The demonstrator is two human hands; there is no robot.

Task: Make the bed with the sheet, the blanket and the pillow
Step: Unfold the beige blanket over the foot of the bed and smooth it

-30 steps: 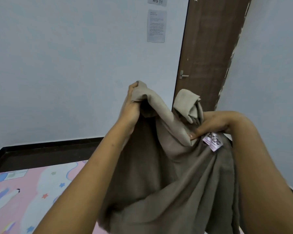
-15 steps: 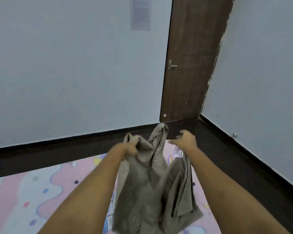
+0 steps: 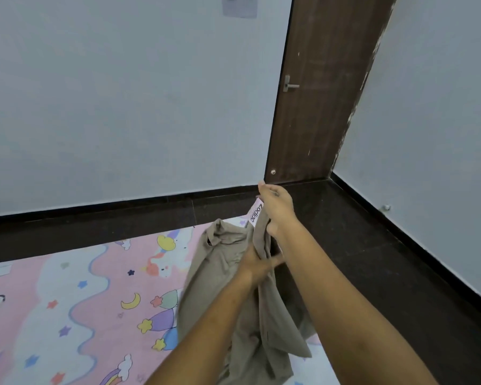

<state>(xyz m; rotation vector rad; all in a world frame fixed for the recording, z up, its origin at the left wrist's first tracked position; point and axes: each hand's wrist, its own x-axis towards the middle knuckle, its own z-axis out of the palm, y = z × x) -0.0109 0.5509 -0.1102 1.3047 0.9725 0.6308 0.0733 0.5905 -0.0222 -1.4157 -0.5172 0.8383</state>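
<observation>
right grip (image 3: 275, 209) clamped on blanket (image 3: 220, 276) top edge beside its label (image 3: 256, 215) | left grip (image 3: 257, 263) pinching a fold lower down | blanket hangs bunched over the sheet (image 3: 81, 287), at its far right corner

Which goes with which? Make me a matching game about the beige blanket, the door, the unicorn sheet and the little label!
Things:
1. beige blanket
2. door
3. unicorn sheet
4. label

Descriptions:
A. dark brown, with a metal handle
B. pink with stars, spread flat
C. pale, printed with dark letters
D. bunched up, gripped by the left hand and the right hand

Pairs: 1-D, 2-A, 3-B, 4-C.
</observation>
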